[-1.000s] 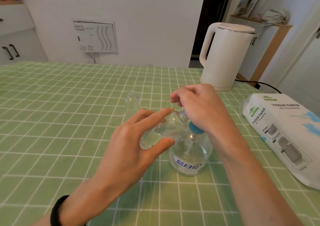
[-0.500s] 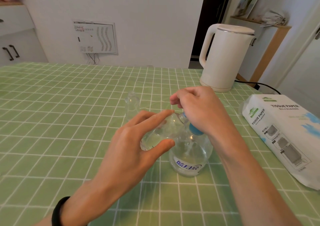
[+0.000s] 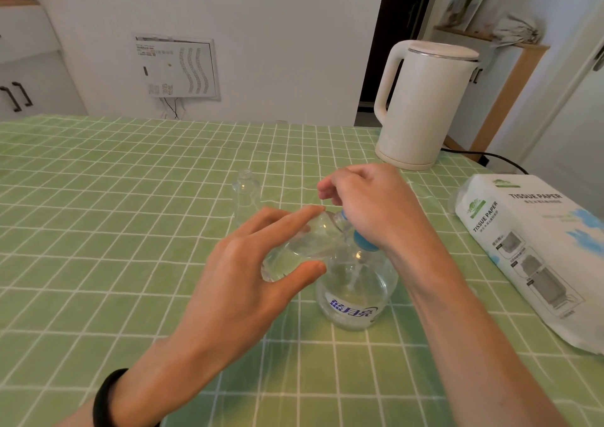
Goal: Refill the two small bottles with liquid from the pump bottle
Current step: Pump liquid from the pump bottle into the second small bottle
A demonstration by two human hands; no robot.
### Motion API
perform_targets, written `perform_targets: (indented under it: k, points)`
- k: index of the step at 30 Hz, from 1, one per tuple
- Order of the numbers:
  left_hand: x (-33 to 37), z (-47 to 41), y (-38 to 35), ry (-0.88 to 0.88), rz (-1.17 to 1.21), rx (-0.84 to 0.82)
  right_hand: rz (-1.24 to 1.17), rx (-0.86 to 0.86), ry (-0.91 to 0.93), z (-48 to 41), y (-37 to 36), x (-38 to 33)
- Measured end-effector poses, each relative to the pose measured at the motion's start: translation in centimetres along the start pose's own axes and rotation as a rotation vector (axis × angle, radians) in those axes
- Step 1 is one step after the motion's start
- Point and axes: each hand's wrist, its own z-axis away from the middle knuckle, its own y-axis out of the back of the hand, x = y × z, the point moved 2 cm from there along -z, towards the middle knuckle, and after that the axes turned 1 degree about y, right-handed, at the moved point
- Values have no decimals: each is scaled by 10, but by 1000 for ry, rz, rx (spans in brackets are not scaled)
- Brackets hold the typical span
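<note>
At the middle of the frame, the left hand (image 3: pixel 248 273) grips a small clear bottle (image 3: pixel 300 247) between thumb and fingers, tilted so its neck points up and to the right toward the pump bottle's spout. Liquid pools in the lower part of this tilted bottle. A black band (image 3: pixel 104 397) circles the left wrist at the bottom left of the frame.

Just right of it, the right hand (image 3: pixel 369 204) is curled over the top of the pump bottle (image 3: pixel 356 286), covering the pump head, with the palm pressed down on it; only the blue collar (image 3: pixel 362 240) shows below the hand. The neck of the tilted bottle meets the pump's spout under the right hand's fingers, though the exact contact is hidden. The pump bottle itself stands upright on the table, clear and rounded, with a blue printed label near its base and a dip tube visible inside.

Behind the hands, a little left of centre, the second small bottle (image 3: pixel 245 194) stands upright and uncapped on the green checked tablecloth (image 3: pixel 98 214), apart from both hands; whether it holds liquid cannot be told.

Toward the right edge of the frame lies a white pack of tissue paper (image 3: pixel 536 253). At the upper right, a cream electric kettle (image 3: pixel 425 103) stands at the far edge of the table with a black cord (image 3: pixel 490 157) running off to the right.
</note>
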Motion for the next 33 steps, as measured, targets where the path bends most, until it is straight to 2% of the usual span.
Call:
perform_targets:
  k: [7,17,25,33]
  points:
    - [2,-1,2,-8,11,9,55,25,77,0,2,-3]
    - [-2,0,1,1,-2,-11,41,1,-8,-1,-1,2]
    - [-1,0,2,-11,8,11,82,56,106,1,1,-3]
    - [-3,-1,1,2,-7,-13,62,10,-8,-1,-2,1]
